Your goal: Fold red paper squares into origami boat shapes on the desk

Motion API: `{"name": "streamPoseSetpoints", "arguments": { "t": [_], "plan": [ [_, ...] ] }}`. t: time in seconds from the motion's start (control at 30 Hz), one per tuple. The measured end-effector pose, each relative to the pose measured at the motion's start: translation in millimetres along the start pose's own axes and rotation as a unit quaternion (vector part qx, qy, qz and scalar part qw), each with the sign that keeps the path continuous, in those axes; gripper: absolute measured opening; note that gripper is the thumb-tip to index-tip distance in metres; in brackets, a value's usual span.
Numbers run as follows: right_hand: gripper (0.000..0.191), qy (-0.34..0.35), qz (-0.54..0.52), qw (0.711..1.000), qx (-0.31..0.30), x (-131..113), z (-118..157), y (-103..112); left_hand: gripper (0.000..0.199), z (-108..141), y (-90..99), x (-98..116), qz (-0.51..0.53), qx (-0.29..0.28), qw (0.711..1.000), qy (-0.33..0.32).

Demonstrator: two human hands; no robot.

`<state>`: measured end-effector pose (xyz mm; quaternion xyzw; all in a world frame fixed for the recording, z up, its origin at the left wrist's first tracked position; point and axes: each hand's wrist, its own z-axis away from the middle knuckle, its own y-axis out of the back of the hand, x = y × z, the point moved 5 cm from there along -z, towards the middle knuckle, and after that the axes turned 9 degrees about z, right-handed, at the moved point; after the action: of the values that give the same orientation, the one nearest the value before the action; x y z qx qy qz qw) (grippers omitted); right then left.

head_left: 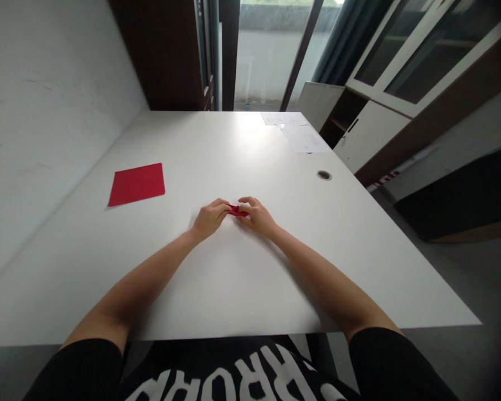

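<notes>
"Looking down through the head view: what is in hand?"

"A small red piece (238,211), between the two hands, near the middle of the table (237,278). Narrow, apparently folded; fingers cover much of it, so the full shape I cannot tell."

"State of the left hand (209,219)?"

"Nearly closed. Fingers bent together, tips pinching the left end of the piece."

"And the right hand (257,218)?"

"Partly closed round the right end. One finger reaches out above the piece, curved and apart from it; the thumb lies on the near side. Fingertips of both hands sit close, the red showing between them."

"Other red?"

"One flat sheet (137,184), left and farther off, well apart from the hands. Lies on the table, near the wall (45,83)."

"Far side?"

"White papers (303,138) by the far right corner, overlapping. Nearer, a round hole (324,175) in the tabletop, close to the right edge. Beyond the table, a window (271,53); to the right, a white cabinet (373,133)."

"Wearer?"

"Black shirt (183,356), white lettering, bare forearms resting across the near edge."
</notes>
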<state>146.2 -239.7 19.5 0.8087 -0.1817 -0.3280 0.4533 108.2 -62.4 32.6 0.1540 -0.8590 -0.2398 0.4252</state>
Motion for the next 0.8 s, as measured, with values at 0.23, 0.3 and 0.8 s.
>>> {"name": "streamPoseSetpoints", "arguments": {
  "t": [0.23, 0.3, 0.8],
  "plan": [
    [0.008, -0.067, -0.035, 0.997, -0.003, 7, 0, 0, 0.014, -1, 2.5, -3, -0.013, 0.028, 0.999, 0.007],
    [0.007, -0.074, -0.026, 0.997, 0.007, 8, 0, 1, 0.013, -1, 2.5, -4, -0.006, 0.028, 0.999, 0.016],
    [0.014, 0.012, 0.013, 0.997, 0.071, -3, 1, 7, 0.019, 0, -4.5, -13, 0.081, -0.025, 0.995, 0.05]
  ]
}}
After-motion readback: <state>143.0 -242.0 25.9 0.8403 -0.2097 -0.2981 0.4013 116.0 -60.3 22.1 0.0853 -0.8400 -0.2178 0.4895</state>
